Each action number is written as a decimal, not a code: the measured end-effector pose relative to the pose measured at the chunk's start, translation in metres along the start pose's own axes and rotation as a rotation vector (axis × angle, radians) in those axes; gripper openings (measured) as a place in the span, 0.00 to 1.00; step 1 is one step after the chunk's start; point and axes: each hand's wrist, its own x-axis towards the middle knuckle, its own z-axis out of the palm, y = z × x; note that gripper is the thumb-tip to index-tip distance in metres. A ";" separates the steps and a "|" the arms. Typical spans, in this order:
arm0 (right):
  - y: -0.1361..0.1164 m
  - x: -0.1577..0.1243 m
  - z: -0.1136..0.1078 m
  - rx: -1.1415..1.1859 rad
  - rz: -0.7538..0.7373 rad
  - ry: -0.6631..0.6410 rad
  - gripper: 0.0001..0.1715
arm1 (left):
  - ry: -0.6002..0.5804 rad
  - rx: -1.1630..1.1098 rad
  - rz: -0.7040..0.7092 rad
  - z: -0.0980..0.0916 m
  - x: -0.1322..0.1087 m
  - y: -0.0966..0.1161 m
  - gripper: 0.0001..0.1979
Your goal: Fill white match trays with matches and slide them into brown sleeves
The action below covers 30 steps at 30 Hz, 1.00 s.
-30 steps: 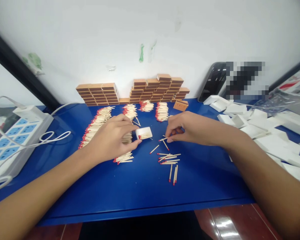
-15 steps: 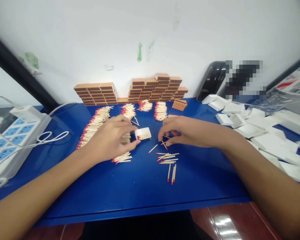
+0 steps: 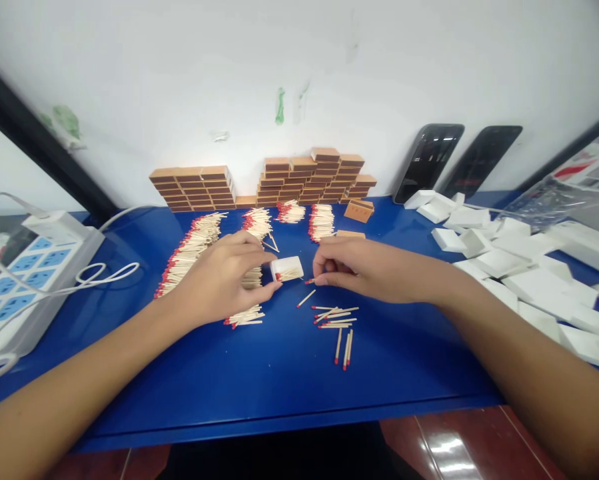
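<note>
Between the thumb and fingers of my left hand (image 3: 234, 273) is a small white matchbox tray (image 3: 293, 263), tilted, with several red-tipped matches inside. Just right of it, my right hand (image 3: 342, 265) is closed in a pinch on a match (image 3: 310, 281), whose red head pokes out toward the tray. One loose match (image 3: 306, 298) lies below the tray. Several scattered matches (image 3: 335, 316) rest on the blue table nearer me. A long pile of matches (image 3: 189, 250) runs beside my left hand, which partly hides another pile behind it.
Brown matchboxes (image 3: 312, 177) are stacked along the wall, with another stack (image 3: 193, 189) to their left. White empty trays (image 3: 524, 267) heap up at right. Two phones (image 3: 429, 160) lean on the wall. A power strip (image 3: 34, 280) with white cables sits at left.
My right hand has moved slightly left toward the tray and its fingers have closed on a match from the table. My left hand and the tray have barely moved.
</note>
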 end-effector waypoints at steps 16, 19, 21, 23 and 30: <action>-0.007 0.006 0.021 0.013 -0.015 -0.074 0.10 | -0.025 -0.025 -0.040 0.000 -0.001 0.000 0.14; -0.011 0.005 0.022 -0.008 0.016 -0.101 0.14 | -0.021 -0.025 -0.036 0.001 -0.001 -0.001 0.14; -0.014 0.004 0.023 -0.034 0.018 -0.106 0.16 | -0.017 -0.020 -0.033 0.001 -0.002 -0.001 0.14; -0.015 0.002 0.023 -0.065 0.011 -0.115 0.16 | -0.018 -0.020 -0.030 0.001 -0.002 -0.002 0.14; -0.016 0.005 0.022 -0.022 -0.009 0.097 0.14 | -0.005 -0.034 -0.004 0.001 -0.001 -0.002 0.13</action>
